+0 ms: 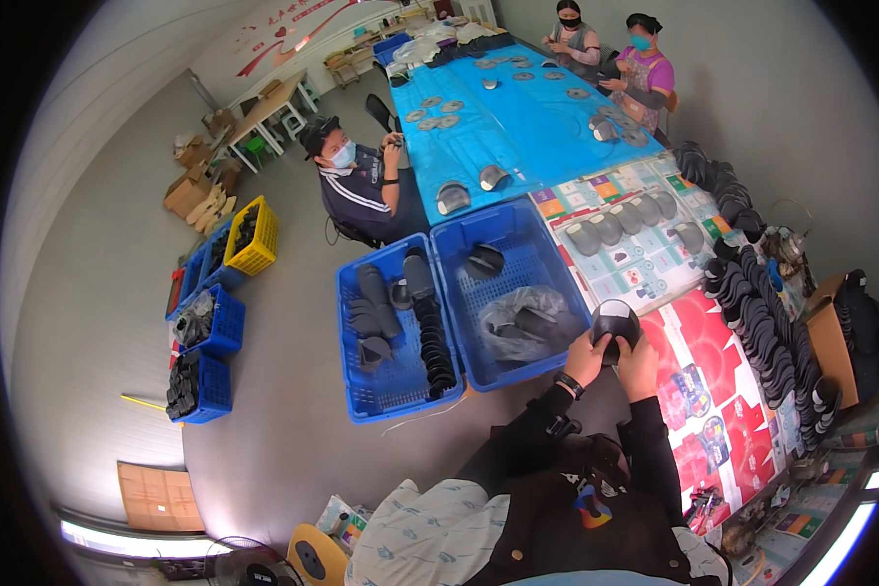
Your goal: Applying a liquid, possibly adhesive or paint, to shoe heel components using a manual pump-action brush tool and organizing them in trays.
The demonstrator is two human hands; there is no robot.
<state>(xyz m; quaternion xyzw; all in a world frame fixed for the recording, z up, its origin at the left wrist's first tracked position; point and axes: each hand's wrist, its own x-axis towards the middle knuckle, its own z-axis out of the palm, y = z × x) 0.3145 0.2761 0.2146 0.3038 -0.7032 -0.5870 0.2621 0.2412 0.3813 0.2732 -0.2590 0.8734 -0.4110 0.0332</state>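
Both of my hands hold a dark, curved, cup-like piece (615,318) with a pale patch at its far end, just over the near edge of the table. My left hand (584,358) grips its left side, a black band around the wrist. My right hand (639,368) closes on its right side, and the thumbs press on the near part. Beyond it, several similar grey, rounded pieces (607,229) lie in a row on the printed sheets. The underside of the held piece is hidden.
Left of my hands stand two blue baskets (446,230) with dark pieces and a clear plastic bag (527,317). Rows of stacked dark pieces (762,332) line the table's right side. People sit along a blue-covered table (498,117); an open carton (835,342) is at far right.
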